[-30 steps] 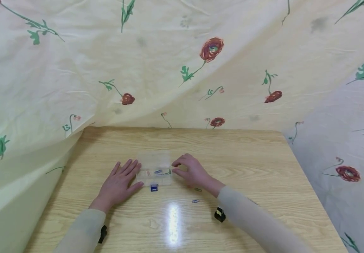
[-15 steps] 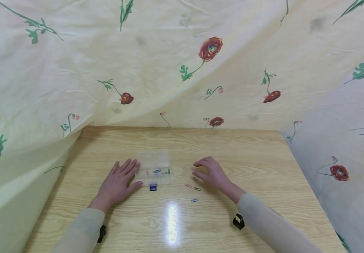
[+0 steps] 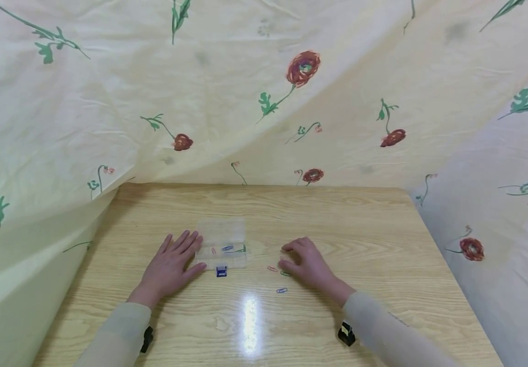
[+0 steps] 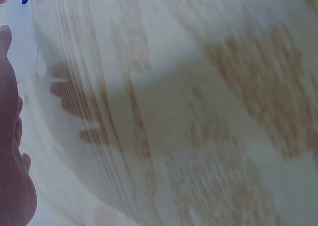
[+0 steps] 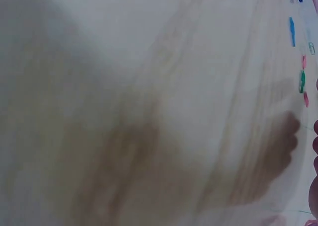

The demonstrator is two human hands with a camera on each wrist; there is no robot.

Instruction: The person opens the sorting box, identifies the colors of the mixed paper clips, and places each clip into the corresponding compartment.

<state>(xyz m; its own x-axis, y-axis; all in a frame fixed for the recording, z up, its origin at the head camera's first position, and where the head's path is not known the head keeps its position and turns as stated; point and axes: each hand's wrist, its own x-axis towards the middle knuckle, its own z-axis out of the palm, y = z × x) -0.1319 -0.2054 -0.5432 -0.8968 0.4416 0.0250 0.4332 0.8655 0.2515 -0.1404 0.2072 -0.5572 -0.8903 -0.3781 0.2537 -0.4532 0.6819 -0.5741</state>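
Green paperclip [image 3: 284, 273] just beside right grip [image 3: 307, 261], contact hard to tell.

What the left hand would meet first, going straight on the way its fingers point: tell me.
Most likely the clear box: the left hand slants toward its far half in the head view. The index fingertip may already touch it; depth is unclear there.
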